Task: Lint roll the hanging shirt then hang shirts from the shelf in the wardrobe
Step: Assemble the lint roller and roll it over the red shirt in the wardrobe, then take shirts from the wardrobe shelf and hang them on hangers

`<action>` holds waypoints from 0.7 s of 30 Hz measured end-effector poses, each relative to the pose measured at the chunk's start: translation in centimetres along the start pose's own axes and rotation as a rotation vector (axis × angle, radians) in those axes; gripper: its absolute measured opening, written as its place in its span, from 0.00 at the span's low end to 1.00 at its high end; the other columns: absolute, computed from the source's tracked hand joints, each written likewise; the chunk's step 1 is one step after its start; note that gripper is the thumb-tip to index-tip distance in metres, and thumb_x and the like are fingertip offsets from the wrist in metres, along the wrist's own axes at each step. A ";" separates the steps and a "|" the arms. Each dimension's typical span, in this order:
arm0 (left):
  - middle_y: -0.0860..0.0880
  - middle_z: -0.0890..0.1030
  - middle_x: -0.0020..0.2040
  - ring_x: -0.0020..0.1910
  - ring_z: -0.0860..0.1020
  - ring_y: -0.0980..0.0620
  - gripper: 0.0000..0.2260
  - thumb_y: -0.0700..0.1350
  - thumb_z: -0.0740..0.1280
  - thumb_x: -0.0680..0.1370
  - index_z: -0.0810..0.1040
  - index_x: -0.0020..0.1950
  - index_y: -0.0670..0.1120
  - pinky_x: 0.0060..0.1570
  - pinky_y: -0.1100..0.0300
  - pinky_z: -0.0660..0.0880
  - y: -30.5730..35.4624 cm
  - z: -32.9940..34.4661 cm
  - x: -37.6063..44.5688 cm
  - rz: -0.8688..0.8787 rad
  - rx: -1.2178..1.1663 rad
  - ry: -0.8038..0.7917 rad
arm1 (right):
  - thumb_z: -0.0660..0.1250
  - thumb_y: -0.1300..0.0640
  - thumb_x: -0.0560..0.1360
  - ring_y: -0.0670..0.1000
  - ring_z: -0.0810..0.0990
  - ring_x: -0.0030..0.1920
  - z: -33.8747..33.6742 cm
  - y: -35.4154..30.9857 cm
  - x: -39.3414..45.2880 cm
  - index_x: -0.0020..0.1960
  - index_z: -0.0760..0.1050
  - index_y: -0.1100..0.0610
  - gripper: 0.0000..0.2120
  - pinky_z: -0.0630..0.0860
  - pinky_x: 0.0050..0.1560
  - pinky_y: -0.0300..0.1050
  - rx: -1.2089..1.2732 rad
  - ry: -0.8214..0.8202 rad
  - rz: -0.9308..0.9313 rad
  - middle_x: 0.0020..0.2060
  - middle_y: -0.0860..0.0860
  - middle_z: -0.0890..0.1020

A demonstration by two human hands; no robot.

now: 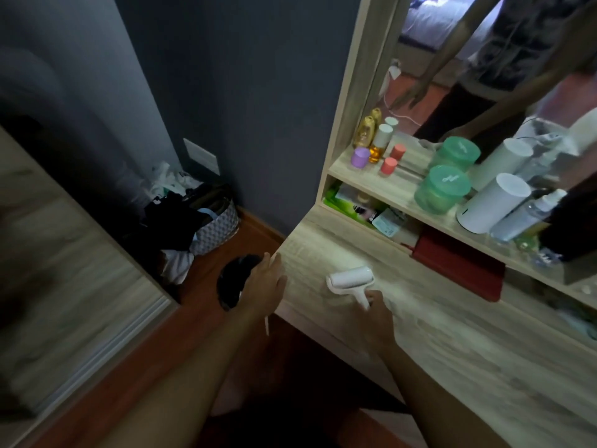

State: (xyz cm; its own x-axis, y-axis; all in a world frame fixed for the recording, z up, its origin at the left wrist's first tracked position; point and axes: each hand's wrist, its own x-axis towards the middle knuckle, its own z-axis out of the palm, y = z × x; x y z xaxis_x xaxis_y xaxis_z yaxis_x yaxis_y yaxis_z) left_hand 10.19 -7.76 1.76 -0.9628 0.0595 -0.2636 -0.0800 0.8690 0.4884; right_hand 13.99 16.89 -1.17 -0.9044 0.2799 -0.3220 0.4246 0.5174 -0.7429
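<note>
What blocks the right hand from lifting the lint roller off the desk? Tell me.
Nothing visible does. The right hand already grips the handle of the lint roller, which lies on a bare stretch of the desk. The left hand is apart, at the desk's corner.

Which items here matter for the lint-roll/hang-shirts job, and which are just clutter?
For the job:
- lint roller, lying on the dresser top, handle held by the right hand
- left hand, fingers straight at the dresser's left edge

No shirt or hanger in view.

Just lying about:
- green jars
- white canister
- small bottles
- red case
- laundry basket on the floor
</note>
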 end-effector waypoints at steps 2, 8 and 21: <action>0.39 0.52 0.78 0.74 0.58 0.38 0.26 0.49 0.55 0.82 0.53 0.78 0.44 0.71 0.47 0.61 0.0 -0.1 0.0 -0.008 0.000 0.000 | 0.63 0.51 0.78 0.53 0.78 0.53 0.0 0.3 0.7 0.62 0.71 0.58 0.16 0.68 0.49 0.45 -0.056 -0.026 -0.004 0.53 0.51 0.79; 0.38 0.53 0.78 0.74 0.58 0.38 0.26 0.49 0.56 0.82 0.53 0.78 0.43 0.71 0.47 0.62 -0.4 -0.6 0.0 -0.026 0.018 0.030 | 0.68 0.46 0.74 0.55 0.80 0.51 0.2 1.7 1.9 0.59 0.75 0.61 0.22 0.75 0.50 0.50 -0.194 -0.002 -0.051 0.50 0.54 0.81; 0.39 0.52 0.78 0.76 0.54 0.41 0.26 0.50 0.56 0.82 0.53 0.78 0.43 0.74 0.48 0.55 -5.8 -4.5 -3.2 -0.093 0.124 0.141 | 0.65 0.50 0.77 0.59 0.58 0.76 6.0 -6.4 0.5 0.76 0.59 0.62 0.32 0.59 0.73 0.54 -0.406 -0.029 -0.541 0.74 0.60 0.63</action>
State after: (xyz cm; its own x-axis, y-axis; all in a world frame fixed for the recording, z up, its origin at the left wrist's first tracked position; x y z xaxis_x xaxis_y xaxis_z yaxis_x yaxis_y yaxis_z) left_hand 12.55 -15.16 3.52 -0.9800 -0.0855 -0.1795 -0.1462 0.9217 0.3592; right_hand 10.53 8.85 -0.08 -0.9923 -0.1229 0.0138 -0.1118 0.8432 -0.5259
